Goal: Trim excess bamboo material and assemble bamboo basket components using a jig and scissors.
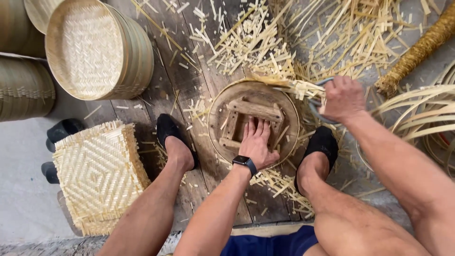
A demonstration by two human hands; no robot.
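Far left: three round woven bamboo steamer baskets stacked on their sides, the clearest one (97, 50) showing a herringbone-weave bottom and smooth banded wall; two more only partly in frame. Below them one stack of square woven bamboo mats (97, 175), diamond pattern, ragged strip ends, with two dark shoes just beside it. Plank floor (175, 80), worn grey wood, littered with too many short pale bamboo offcuts to count. Two feet in black slippers flank one round wooden form (253, 118), bamboo rim band, rough crossed wooden blocks on top. Left hand (256, 142), black smartwatch on wrist, lies flat on the blocks, fingers spread and extended, gripping nothing. Right hand (342, 98) at the form's upper right edge, fingers curled closed around the grey handles of a cutting tool (315, 97), by a fringe of protruding bamboo strips (303, 89); blades hidden. Far right: several long curved bamboo strips (417, 114), one fibre-wrapped pole (417, 50).
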